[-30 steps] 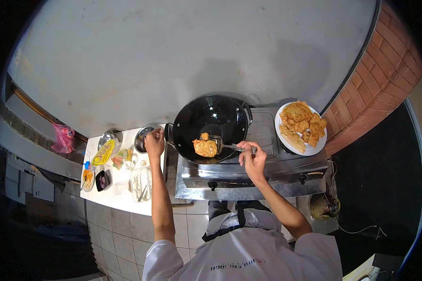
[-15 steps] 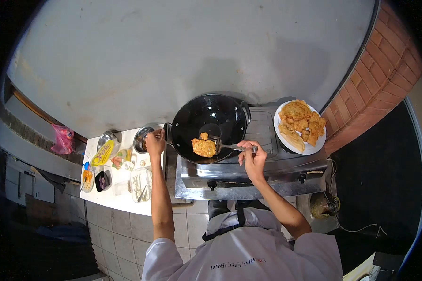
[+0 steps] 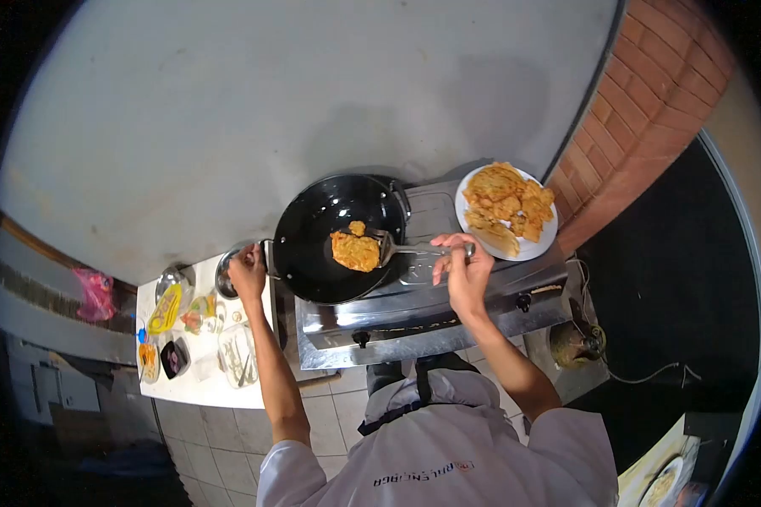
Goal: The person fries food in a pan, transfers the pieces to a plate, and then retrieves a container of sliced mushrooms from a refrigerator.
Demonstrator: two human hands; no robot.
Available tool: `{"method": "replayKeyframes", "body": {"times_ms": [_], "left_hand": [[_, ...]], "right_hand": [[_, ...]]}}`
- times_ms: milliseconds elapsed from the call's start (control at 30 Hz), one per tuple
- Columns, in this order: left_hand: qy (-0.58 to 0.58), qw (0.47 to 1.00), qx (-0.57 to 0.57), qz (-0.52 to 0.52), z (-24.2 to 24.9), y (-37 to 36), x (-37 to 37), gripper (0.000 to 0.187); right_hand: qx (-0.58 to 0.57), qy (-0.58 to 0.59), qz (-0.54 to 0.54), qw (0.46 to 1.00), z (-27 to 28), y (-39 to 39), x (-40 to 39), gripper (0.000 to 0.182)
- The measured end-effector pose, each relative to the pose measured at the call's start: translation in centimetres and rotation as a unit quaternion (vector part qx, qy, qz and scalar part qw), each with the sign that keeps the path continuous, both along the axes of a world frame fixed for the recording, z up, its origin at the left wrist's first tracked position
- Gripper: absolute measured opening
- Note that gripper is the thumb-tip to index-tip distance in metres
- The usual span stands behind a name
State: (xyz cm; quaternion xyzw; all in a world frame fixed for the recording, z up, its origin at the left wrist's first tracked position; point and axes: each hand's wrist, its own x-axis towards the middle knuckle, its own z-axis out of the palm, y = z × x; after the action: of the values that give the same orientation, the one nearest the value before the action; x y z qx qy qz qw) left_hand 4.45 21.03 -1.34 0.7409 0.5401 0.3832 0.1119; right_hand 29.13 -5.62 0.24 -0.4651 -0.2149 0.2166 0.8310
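Observation:
In my right hand point(image 3: 467, 275) is the handle of a metal spatula point(image 3: 418, 249), with the fingers closed around its end. On the spatula's blade lies a golden fried fritter point(image 3: 355, 253), over the right part of a black wok point(image 3: 304, 269). A small fried bit point(image 3: 358, 228) sits at the fritter's far edge. My left hand point(image 3: 247, 272) is at the wok's left handle point(image 3: 270, 260), fingers curled against it, beside a metal bowl point(image 3: 225, 279). The wok stands on the left burner of a steel gas stove point(image 3: 423, 314).
A white plate point(image 3: 528, 251) piled with fritters stands on the stove's right side. On the white table point(image 3: 249, 395) at left are a yellow packet point(image 3: 168, 308), a black bowl point(image 3: 175, 359) and a clear container point(image 3: 238, 355). A grey wall point(image 3: 254, 101) rises behind the stove.
The camera view has turned, shifting the scene leftward. The spatula with the fritter has moved to the right and away from me relative to the wok. My left hand stays by the wok handle.

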Motion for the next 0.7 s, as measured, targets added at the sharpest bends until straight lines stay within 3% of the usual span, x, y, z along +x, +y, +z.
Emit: {"method": "replayKeyframes", "body": {"times_ms": [233,267,400,700], "left_hand": [[-0.093,0.99,-0.002,-0.106,2.1,-2.2,3.8,0.036],[-0.079,0.99,-0.07,-0.094,3.1,-3.1,4.4,0.036],[-0.145,0.971,-0.033,-0.185,3.2,-4.3,6.7,0.032],[-0.176,0.957,-0.075,-0.216,3.7,-5.3,6.8,0.025]], "right_hand": [[-0.029,-0.016,-0.131,0.991,3.8,-6.3,5.4,0.014],[-0.039,-0.028,-0.151,0.987,4.2,-7.3,6.3,0.016],[-0.066,-0.074,-0.225,0.969,4.7,-10.5,9.1,0.02],[-0.108,-0.099,-0.323,0.935,4.2,-15.2,13.6,0.02]]}}
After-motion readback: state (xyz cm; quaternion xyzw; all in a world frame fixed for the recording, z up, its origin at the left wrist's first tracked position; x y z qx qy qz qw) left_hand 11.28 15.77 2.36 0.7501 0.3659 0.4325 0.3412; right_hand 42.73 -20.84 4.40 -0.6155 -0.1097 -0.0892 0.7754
